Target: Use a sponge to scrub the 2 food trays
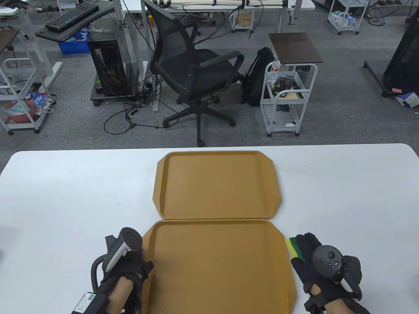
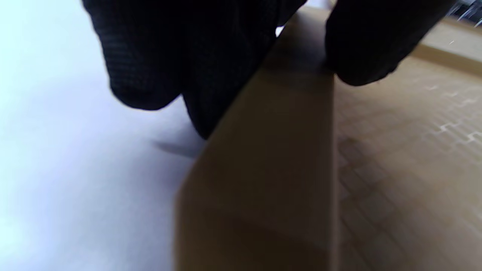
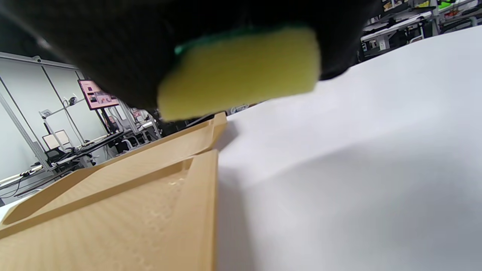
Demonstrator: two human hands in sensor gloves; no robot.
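Two brown food trays lie end to end on the white table [image 1: 65, 196]: the far tray [image 1: 216, 183] and the near tray [image 1: 219, 265]. My left hand [image 1: 144, 263] holds the near tray's left rim [image 2: 263, 169], thumb [image 2: 361, 49] on top and fingers [image 2: 150, 67] down its outer side. My right hand [image 1: 304, 252] is just right of the near tray and grips a yellow-and-green sponge [image 1: 292, 248]. In the right wrist view the sponge [image 3: 241, 71] sits under my fingers, above the table, beside the near tray [image 3: 113, 226] and short of the far tray [image 3: 188, 139].
Past the table's far edge stand a black office chair [image 1: 196, 72], a white trolley [image 1: 288, 98] and a black backpack [image 1: 258, 75]. White tabletop stretches to the left and right of the trays.
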